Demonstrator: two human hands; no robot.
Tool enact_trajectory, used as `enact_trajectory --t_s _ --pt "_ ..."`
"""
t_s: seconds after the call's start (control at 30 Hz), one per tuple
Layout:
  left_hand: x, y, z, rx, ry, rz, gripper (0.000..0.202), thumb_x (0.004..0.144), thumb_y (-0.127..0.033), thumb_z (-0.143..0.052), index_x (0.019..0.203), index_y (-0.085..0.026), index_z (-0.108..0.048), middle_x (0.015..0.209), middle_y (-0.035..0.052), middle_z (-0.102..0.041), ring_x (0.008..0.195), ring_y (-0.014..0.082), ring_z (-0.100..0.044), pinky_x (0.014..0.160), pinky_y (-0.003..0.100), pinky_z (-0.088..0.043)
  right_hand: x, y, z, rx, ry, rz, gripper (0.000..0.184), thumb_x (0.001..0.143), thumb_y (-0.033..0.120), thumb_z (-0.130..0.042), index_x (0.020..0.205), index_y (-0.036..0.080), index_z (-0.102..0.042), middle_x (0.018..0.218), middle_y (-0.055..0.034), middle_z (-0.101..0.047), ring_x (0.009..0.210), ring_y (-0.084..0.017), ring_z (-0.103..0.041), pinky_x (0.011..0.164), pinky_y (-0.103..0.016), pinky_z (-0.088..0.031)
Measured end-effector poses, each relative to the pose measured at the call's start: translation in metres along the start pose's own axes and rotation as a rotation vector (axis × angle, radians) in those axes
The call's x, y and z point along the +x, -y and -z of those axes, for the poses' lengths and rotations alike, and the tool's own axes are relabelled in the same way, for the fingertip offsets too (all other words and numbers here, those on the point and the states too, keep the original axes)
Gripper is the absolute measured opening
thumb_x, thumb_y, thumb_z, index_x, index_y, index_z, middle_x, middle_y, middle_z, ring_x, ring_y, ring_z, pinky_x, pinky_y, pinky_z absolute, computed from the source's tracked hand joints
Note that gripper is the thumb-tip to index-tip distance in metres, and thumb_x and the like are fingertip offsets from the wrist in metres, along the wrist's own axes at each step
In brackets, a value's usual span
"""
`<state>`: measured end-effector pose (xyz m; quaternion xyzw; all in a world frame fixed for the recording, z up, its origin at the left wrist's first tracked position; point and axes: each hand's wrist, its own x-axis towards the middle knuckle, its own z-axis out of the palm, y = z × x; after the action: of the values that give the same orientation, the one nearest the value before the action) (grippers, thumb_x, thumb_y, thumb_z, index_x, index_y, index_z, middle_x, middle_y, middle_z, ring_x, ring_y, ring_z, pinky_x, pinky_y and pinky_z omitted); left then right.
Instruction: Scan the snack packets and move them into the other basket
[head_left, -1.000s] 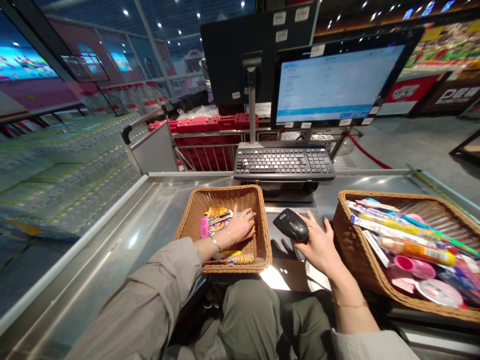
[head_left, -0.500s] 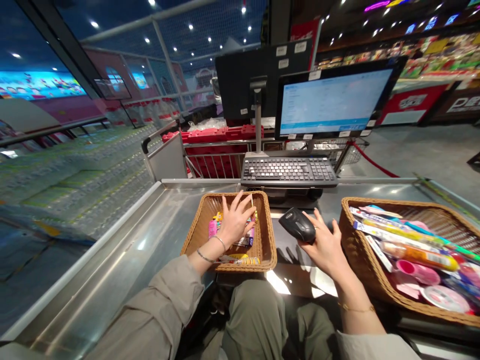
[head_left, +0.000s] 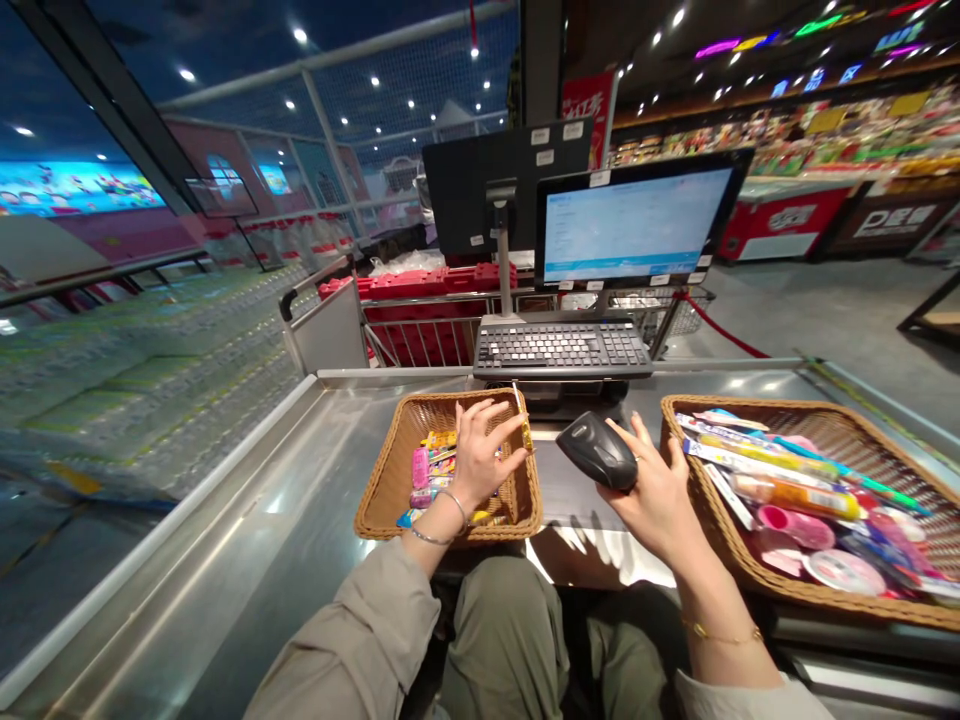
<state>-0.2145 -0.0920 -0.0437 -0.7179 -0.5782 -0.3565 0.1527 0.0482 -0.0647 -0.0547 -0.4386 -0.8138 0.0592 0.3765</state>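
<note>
My left hand (head_left: 484, 455) is over the right side of the left wicker basket (head_left: 367, 500). Its thumb and index finger close on a thin white-and-yellow stick (head_left: 526, 432), whose exact kind I cannot make out; the other fingers are raised. Beneath the hand lie several small, brightly wrapped packets, among them a pink one (head_left: 420, 468); the hand hides part of them. My right hand (head_left: 654, 492) grips a black handheld barcode scanner (head_left: 598, 450), which points left toward that basket above the metal counter.
On my right stands a second wicker basket (head_left: 870, 420) filled with toothbrushes, an orange tube (head_left: 795, 494) and pink items. A keyboard (head_left: 562, 345) and a lit monitor (head_left: 634, 225) stand behind the metal counter (head_left: 300, 450). Stacked bottle packs (head_left: 150, 370) are at the left.
My left hand has shifted right across the basket, and the thin stick has moved with it to the basket's right edge. My right hand still grips the scanner. The head view has turned slightly.
</note>
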Motion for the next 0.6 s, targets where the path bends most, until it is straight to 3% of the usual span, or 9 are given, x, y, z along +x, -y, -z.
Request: enact_trajectory --t_s 0.1,0.23,0.33,0.43,0.6 --pt "-0.001 0.001 -0.006 -0.098 -0.033 -0.058 0.042 0.085 -0.034 -0.072 0.125 -0.027 -0.064 0.119 0.0060 -0.070 0.119 0.0251 -0.060 0.121 0.061 -0.022 -0.002 -0.001 0.002 -0.004 -0.017 0.003 0.033 0.082 0.028 -0.054 0.113 0.024 -0.064 0.141 -0.0091 -0.061 0.147 -0.037 -0.035 0.114 -0.075 -0.018" --pt "-0.005 0.001 -0.016 -0.221 -0.007 -0.061 0.043 0.086 -0.030 -0.070 0.127 -0.024 -0.058 0.115 0.0056 -0.073 0.107 0.0212 -0.068 0.117 0.056 -0.036 -0.005 -0.002 0.003 -0.023 -0.020 0.003 0.031 0.083 0.028 -0.054 0.113 0.025 -0.064 0.141 -0.0094 -0.061 0.146 -0.038 -0.036 0.112 -0.076 -0.020" --pt "-0.009 0.001 -0.024 -0.294 0.027 -0.033 0.042 0.085 -0.029 -0.070 0.124 -0.022 -0.057 0.113 0.0065 -0.072 0.103 0.0208 -0.069 0.104 0.045 -0.052 -0.006 -0.002 0.003 -0.029 -0.025 0.008 0.028 0.083 0.027 -0.055 0.109 0.024 -0.065 0.141 -0.0094 -0.061 0.145 -0.039 -0.038 0.111 -0.077 -0.021" --pt "-0.012 0.000 -0.027 -0.332 0.098 0.025 0.043 0.082 -0.028 -0.070 0.122 -0.021 -0.056 0.109 0.0061 -0.071 0.099 0.0201 -0.069 0.089 0.035 -0.058 -0.005 -0.002 0.004 -0.029 -0.032 0.009 0.028 0.083 0.027 -0.055 0.109 0.024 -0.065 0.140 -0.0098 -0.062 0.145 -0.039 -0.039 0.111 -0.077 -0.021" --pt "-0.009 -0.001 -0.024 -0.332 0.178 -0.009 0.054 0.083 -0.022 -0.066 0.135 -0.023 -0.052 0.121 0.0074 -0.069 0.110 0.0209 -0.066 0.099 0.039 -0.055 -0.005 -0.003 0.003 -0.028 -0.030 0.002 0.029 0.082 0.027 -0.056 0.110 0.024 -0.065 0.140 -0.0098 -0.062 0.144 -0.038 -0.040 0.112 -0.077 -0.020"
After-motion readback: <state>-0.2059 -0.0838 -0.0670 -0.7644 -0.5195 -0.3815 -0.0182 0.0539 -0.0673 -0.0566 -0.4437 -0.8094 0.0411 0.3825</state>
